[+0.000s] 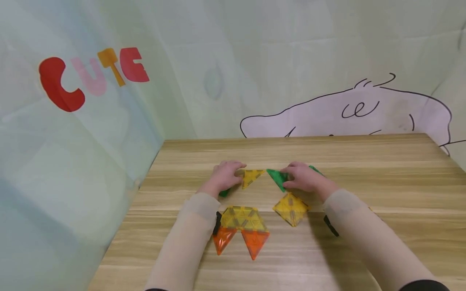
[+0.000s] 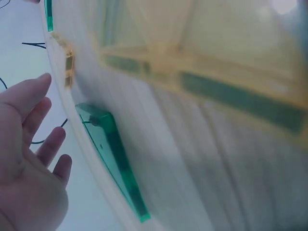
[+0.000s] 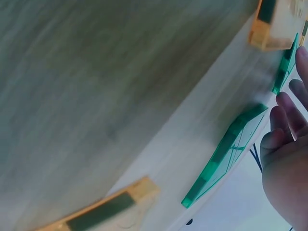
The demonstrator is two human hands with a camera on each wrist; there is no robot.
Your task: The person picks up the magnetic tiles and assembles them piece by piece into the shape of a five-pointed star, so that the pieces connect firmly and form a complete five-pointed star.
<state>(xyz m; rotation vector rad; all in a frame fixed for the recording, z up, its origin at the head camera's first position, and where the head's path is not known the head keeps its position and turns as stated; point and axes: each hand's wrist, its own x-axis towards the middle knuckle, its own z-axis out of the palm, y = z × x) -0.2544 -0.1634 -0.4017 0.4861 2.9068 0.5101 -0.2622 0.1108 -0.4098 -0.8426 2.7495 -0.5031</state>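
My right hand (image 1: 303, 177) pinches a green translucent triangle tile (image 1: 276, 177) between thumb and index finger, flat on the table. To its left lies a yellow triangle tile (image 1: 251, 177), its tip close to the green one. At that yellow tile's left edge is my left hand (image 1: 226, 176), thumb nearest it and fingers loosely extended, holding nothing. In the left wrist view a second green tile (image 2: 115, 159) lies beside the left palm, apart from it. Another green tile (image 3: 224, 156) is beside the right palm, mostly hidden by the right wrist in the head view.
Nearer me, a yellow diamond-shaped piece (image 1: 291, 209) lies in the middle. Left of it, a yellow trapezoid of joined tiles (image 1: 242, 218) touches two orange triangles (image 1: 255, 243). A printed cloth (image 1: 204, 72) hangs behind the wooden table (image 1: 291, 262).
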